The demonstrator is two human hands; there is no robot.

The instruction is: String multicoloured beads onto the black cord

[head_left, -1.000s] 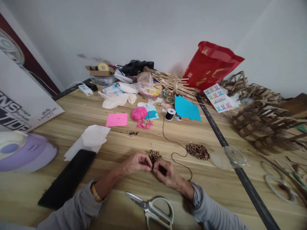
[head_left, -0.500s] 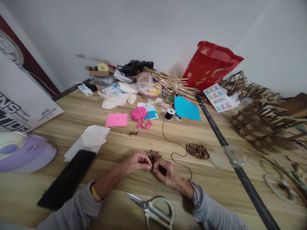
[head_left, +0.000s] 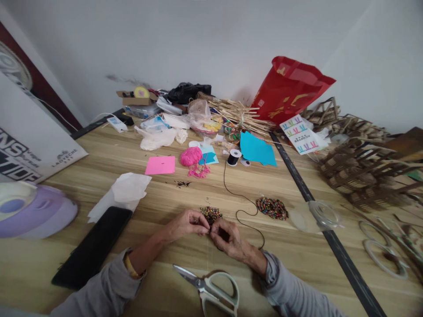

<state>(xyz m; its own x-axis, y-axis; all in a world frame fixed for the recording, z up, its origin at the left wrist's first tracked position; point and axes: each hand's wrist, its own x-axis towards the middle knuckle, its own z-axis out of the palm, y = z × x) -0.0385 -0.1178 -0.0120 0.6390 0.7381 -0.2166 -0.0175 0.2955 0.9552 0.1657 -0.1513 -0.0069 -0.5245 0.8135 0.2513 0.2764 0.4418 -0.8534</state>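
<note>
My left hand [head_left: 191, 223] and my right hand [head_left: 228, 237] meet in the middle of the table, fingertips pinched close together. What they pinch is too small to make out. Just beyond the fingers lies a small heap of multicoloured beads [head_left: 210, 213], partly hidden by them. A coil of strung beads [head_left: 271, 208] rests to the right. From a spool of black cord [head_left: 234, 157] a loose black strand [head_left: 243, 196] winds down toward my right wrist. Scissors with pale handles [head_left: 211, 286] lie below my hands, their blades pointing left.
On the left are a black phone-like slab [head_left: 92, 248], white paper [head_left: 124, 193] and a purple-white appliance [head_left: 39, 211]. Pink yarn [head_left: 191, 156], a pink card [head_left: 160, 165] and blue sheets [head_left: 257, 149] lie farther back. Woven baskets [head_left: 357, 176] and a red bag [head_left: 292, 90] stand right.
</note>
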